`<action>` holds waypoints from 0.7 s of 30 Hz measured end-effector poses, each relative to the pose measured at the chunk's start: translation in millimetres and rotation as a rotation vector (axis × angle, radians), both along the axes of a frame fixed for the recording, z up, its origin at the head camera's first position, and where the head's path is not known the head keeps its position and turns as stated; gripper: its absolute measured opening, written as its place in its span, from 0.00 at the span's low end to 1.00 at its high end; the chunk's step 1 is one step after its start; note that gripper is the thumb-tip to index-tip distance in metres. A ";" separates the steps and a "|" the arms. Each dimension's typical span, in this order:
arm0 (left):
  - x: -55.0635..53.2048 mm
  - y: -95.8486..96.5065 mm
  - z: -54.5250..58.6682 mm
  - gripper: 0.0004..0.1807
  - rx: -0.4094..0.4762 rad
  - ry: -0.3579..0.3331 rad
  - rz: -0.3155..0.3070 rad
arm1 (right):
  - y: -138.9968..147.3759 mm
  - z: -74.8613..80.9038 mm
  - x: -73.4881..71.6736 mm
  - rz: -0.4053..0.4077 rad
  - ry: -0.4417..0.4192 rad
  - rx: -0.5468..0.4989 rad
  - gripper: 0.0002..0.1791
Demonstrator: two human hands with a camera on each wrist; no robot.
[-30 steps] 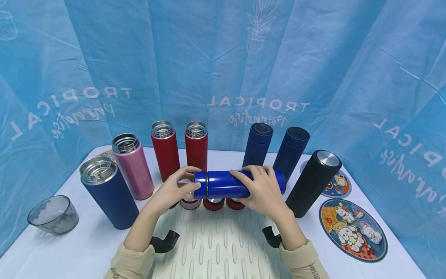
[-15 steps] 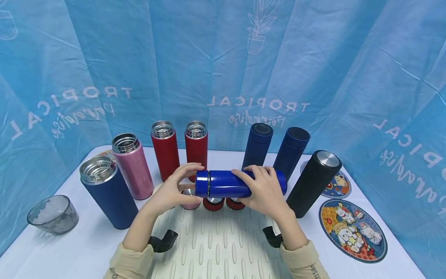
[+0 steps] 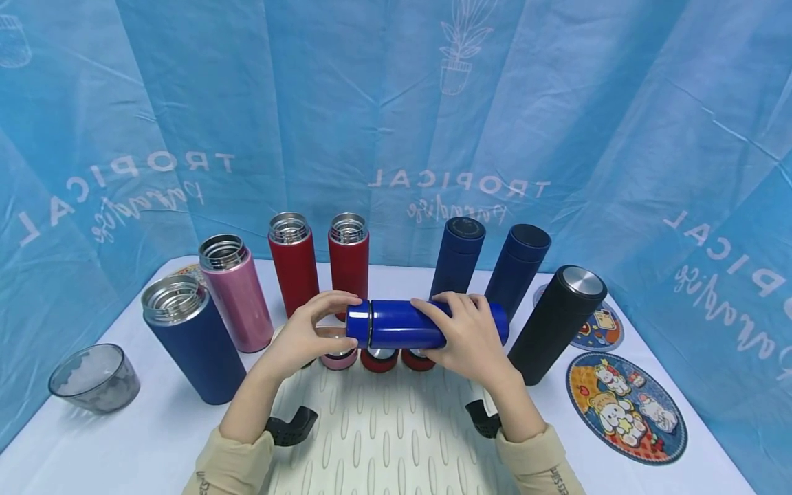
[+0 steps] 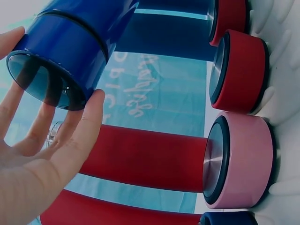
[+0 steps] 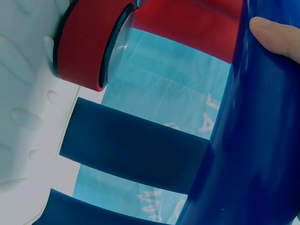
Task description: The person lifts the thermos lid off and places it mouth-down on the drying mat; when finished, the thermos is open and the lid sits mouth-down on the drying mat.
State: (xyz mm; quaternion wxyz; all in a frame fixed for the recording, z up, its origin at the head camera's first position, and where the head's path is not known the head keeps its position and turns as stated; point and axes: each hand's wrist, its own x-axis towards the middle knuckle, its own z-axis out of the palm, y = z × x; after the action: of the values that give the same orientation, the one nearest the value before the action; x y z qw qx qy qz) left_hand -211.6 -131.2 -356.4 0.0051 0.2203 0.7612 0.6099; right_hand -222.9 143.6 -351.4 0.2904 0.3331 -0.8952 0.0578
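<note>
A glossy blue thermos bottle [image 3: 405, 324] is held on its side above the ribbed mat, its cap end to the left. My right hand [image 3: 467, 337] grips its body from above, thumb along the near side. My left hand [image 3: 307, 335] holds the cap [image 4: 58, 56] by its edge, thumb and fingertips around the rim; in the left wrist view the fingers reflect in the cap's shiny end. Beneath the bottle stand a pink lid [image 3: 338, 359] and two red lids [image 3: 379, 361], partly hidden by it.
Open bottles stand at left: navy [image 3: 194, 344], pink [image 3: 238, 295] and two red ones [image 3: 293, 271]. Capped navy bottles [image 3: 458, 254] and a black one [image 3: 557, 323] are at right. A grey glass bowl [image 3: 95, 379] sits far left, a patterned round mat [image 3: 628, 409] right.
The left fingers have shifted their hold around the cap, the thumb now lower on its edge. The bottle has moved slightly right; the right hand keeps its grip.
</note>
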 end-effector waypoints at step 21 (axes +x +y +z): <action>0.2 9.0 -0.6 0.24 -0.021 -0.242 0.162 | -1.3 -1.9 -0.9 0.018 0.071 0.000 0.43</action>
State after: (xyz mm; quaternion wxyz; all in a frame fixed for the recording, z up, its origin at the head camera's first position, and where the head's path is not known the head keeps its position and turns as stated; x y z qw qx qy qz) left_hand -211.4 -122.3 -357.0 0.0498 0.0831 0.7765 0.6226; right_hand -223.8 142.3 -353.3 0.3214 0.3430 -0.8813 0.0488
